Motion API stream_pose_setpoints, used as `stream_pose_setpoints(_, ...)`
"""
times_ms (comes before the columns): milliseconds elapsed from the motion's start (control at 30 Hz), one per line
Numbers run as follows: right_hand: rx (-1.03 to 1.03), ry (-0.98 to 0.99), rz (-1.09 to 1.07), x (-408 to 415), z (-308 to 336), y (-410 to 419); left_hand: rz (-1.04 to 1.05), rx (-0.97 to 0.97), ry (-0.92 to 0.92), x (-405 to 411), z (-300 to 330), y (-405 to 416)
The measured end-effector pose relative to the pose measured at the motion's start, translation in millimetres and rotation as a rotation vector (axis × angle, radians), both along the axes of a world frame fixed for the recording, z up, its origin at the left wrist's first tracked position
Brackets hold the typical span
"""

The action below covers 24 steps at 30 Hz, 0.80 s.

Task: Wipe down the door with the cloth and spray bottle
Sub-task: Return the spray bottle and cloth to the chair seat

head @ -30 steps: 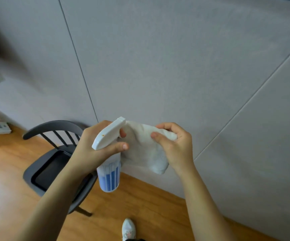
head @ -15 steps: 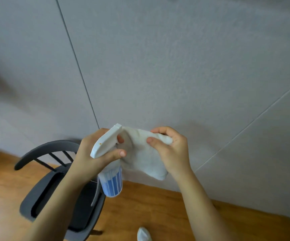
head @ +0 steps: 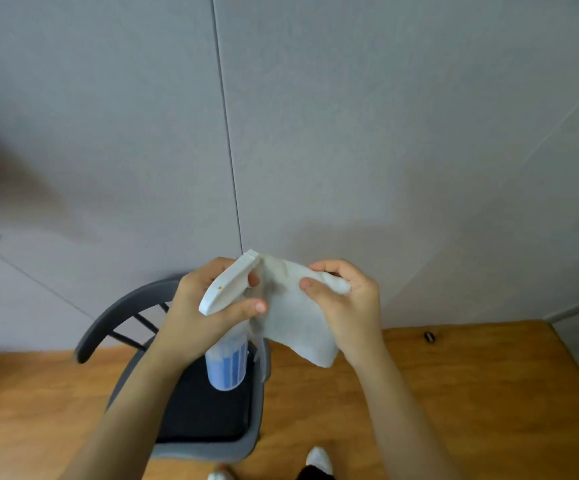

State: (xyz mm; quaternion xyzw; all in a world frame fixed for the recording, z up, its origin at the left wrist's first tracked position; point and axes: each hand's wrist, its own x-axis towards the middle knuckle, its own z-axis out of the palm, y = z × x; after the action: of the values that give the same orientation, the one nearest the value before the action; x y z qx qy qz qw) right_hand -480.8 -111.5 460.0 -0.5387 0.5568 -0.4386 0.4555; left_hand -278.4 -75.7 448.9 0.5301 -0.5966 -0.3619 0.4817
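Against cloth (head: 296, 318), spray bottle (head: 227, 344)

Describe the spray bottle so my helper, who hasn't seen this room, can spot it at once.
Start at the dark chair on the wooden floor by the grey wall. Above its seat, the left hand grips the spray bottle. It is clear with blue stripes and a white trigger head, unlike the plain white cloth beside it.

Pale grey wall panels (head: 367, 116) fill the upper frame, split by a thin vertical seam (head: 227, 133) left of centre. A wooden floor (head: 471, 393) spans the bottom. A dark grey chair (head: 208, 420) with a curved back stands at lower centre.
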Motion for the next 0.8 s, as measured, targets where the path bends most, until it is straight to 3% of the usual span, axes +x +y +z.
stream_pose_setpoints(500, -0.016, -0.041, 0.094, 30, -11, 49, 0.065, 0.020, -0.057, 36, -22, 45)
stream_pose_setpoints(800, 0.061, 0.011, 0.107, 79, -43, 59, 0.103, 0.184, -0.062, 98, -78, 61)
